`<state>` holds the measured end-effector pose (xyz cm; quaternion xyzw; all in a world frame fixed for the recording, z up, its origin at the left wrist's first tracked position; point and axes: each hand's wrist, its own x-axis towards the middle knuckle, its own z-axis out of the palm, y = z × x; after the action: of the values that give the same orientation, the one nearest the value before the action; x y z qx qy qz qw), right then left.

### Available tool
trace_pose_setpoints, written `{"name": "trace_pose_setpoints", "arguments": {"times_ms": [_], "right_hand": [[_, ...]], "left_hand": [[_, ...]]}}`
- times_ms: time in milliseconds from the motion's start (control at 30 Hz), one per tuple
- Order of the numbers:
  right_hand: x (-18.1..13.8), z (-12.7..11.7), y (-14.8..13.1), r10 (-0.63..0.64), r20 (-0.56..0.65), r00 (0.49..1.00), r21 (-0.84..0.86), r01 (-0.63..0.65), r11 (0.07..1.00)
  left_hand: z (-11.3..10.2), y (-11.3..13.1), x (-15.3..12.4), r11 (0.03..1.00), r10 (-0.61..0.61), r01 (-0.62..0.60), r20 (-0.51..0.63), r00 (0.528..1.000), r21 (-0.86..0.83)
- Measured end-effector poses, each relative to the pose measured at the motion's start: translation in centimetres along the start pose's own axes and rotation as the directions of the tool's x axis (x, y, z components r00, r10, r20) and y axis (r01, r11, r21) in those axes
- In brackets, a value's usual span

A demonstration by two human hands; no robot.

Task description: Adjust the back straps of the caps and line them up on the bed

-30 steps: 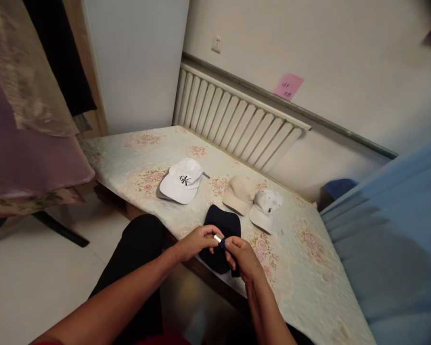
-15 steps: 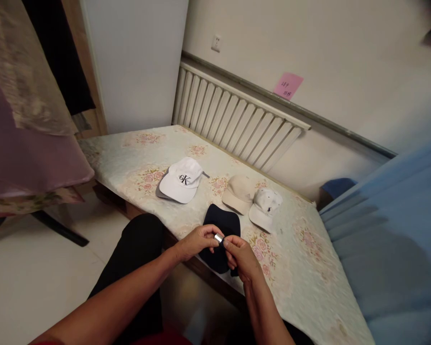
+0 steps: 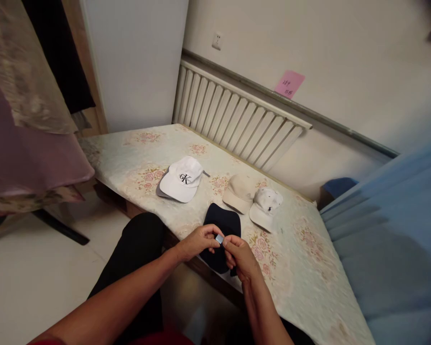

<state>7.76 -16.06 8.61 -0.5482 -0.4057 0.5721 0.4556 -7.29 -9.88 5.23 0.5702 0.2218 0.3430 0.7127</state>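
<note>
A dark navy baseball cap [image 3: 225,219] lies near the front edge of the bed, under my hands, with its brim pointing away. My left hand [image 3: 198,242] is closed, pinching a small silver metal buckle [image 3: 219,238] between thumb and forefinger. From the other side my right hand [image 3: 241,255] is closed too, its fingertips on the dark strap beside the buckle. The strap is mostly hidden by the fingers. Just beyond the navy cap sit a beige cap [image 3: 239,191] and a white cap [image 3: 267,203] with a small dark emblem.
Farther left, a white cap with black letters [image 3: 185,179] rests on a grey one [image 3: 162,189]. Floral cloth [image 3: 301,282] covers the bed. A radiator [image 3: 233,115] runs along the wall, a blue curtain [image 3: 391,239] hangs right, and clothes [image 3: 32,129] hang left.
The buckle has tilted slightly between my fingers, showing a flatter, bluish face. Both hands keep almost the same place, and the caps have not moved.
</note>
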Motion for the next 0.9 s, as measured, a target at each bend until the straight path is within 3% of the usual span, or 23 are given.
{"name": "trace_pose_setpoints", "arguments": {"times_ms": [433,633,900], "right_hand": [[-0.03,-0.35,0.64,-0.093,-0.087,0.992,-0.049,0.089,0.995],[-0.11,0.11,0.5,-0.161,-0.112,0.981,0.03,0.165,0.986],[-0.36,-0.16,0.59,-0.111,-0.141,0.984,0.019,0.115,0.993]], "left_hand": [[0.18,-0.36,0.15,1.0,-0.002,0.001,-0.028,1.0,-0.02],[0.34,-0.11,0.07,1.0,-0.016,0.015,-0.027,1.0,-0.024],[0.52,-0.17,0.0,1.0,-0.019,0.019,-0.013,1.0,-0.012]]}}
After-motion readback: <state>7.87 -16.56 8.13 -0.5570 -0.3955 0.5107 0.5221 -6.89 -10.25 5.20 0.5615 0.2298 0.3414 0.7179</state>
